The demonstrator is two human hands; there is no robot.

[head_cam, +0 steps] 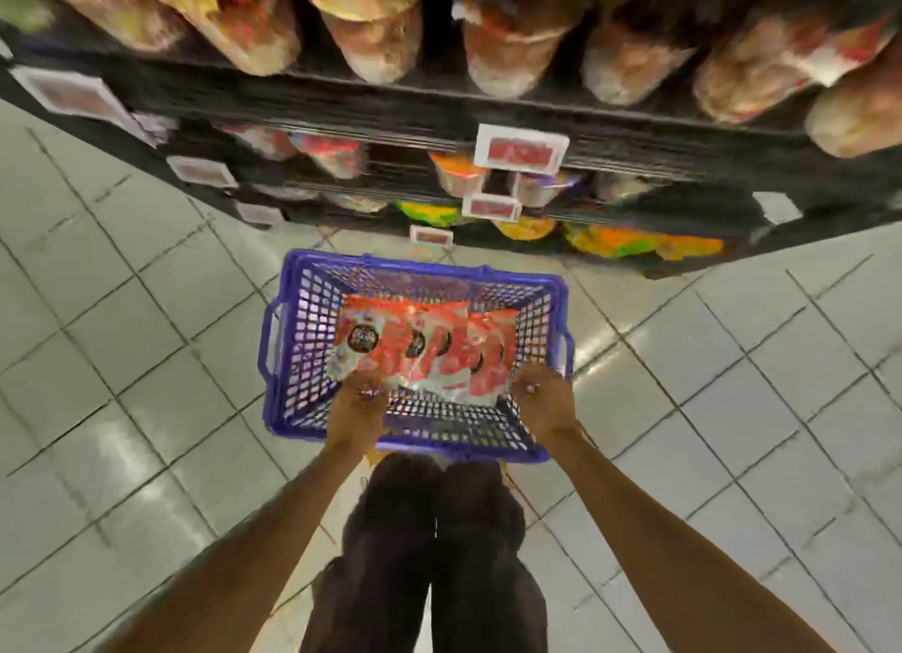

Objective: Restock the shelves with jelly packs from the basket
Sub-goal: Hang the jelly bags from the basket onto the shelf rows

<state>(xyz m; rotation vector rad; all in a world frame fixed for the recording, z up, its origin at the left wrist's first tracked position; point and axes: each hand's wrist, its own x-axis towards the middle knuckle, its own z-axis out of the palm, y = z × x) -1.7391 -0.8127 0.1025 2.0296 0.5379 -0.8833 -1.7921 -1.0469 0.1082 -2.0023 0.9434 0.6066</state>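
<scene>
Both hands — left hand (359,398), right hand (539,398) — pinch the fanned jelly packs (429,347) at their near corners inside the basket (293,340); lifted so, middle packs could slide out.

Pale grey glossy square floor tiles (122,359) spreading out to both sides, white-framed red price labels (521,154) hanging in a loose column, blurred clear bags of brownish snacks (376,42) bulging forward up top, orange-and-yellow packets (634,245) lying lowest down.
</scene>
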